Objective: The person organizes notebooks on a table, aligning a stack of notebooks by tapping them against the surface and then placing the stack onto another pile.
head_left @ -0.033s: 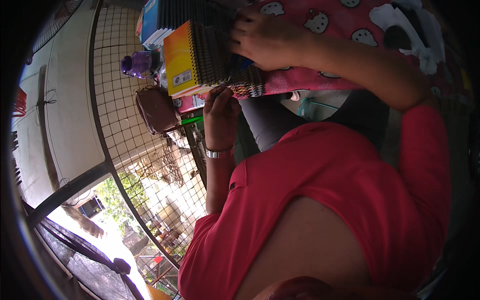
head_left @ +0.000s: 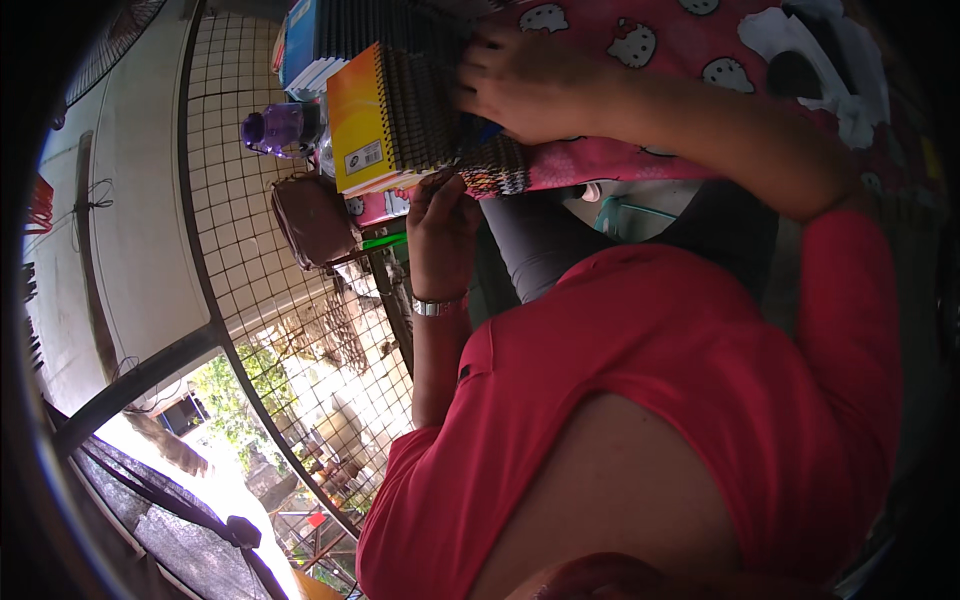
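A stack of spiral notebooks with yellow-orange covers [head_left: 358,115] stands at the table's near left edge, black bindings toward the right. My left hand [head_left: 442,215] is closed at its near corner, fingertips pinched against the bindings; what they grip is too dark to tell. From the right, my right hand [head_left: 530,85] reaches across with its fingers bent down beside the bindings, the tips lost in shadow. A bit of something blue [head_left: 490,130] shows under that palm. More spiral bindings [head_left: 498,165] lie below it. Behind the yellow stack are blue-covered notebooks [head_left: 312,45].
A pink tablecloth with white cat faces [head_left: 600,158] covers the table. A purple bottle [head_left: 280,130] and a brown bag [head_left: 312,222] are left of the notebooks, beside a wire-mesh wall [head_left: 240,180]. White and black cloth or wrapping [head_left: 850,80] lies far right.
My right hand has shifted very slightly over the notebooks. Otherwise nothing has visibly moved.
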### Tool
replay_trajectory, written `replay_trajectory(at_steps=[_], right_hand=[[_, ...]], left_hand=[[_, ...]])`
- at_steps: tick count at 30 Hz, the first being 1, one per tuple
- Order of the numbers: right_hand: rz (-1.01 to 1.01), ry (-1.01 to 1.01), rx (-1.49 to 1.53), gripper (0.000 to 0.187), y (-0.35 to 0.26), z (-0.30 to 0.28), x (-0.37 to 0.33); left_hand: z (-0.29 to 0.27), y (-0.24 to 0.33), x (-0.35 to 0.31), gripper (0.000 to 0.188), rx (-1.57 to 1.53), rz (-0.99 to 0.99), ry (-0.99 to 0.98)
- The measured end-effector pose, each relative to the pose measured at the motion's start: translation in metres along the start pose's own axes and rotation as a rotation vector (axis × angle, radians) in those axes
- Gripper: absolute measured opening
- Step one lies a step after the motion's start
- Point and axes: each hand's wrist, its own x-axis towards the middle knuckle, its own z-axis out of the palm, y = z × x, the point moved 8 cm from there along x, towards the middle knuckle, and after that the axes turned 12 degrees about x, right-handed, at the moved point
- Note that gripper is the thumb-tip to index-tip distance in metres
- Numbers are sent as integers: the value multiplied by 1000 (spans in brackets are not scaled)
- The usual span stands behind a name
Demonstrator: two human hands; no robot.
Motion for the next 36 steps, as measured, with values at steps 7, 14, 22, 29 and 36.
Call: replay_trajectory(at_steps=[7,14,22,29,36], right_hand=[[260,-370,98,14,11,16,-5],[75,-81,-30,16,4,6,-17],[381,-644,164,24,10,36,-18],[222,-304,49,24,17,20,-24],[378,-659,136,18,10,35,-18]], left_hand=[[-6,7,-2,15,459,109,93],[-28,-14,-3,22,262,86,72],[5,0,-2,13,266,-46,199],[-15,-5,1,30,586,123,105],[0,-7,0,13,286,-2,188]])
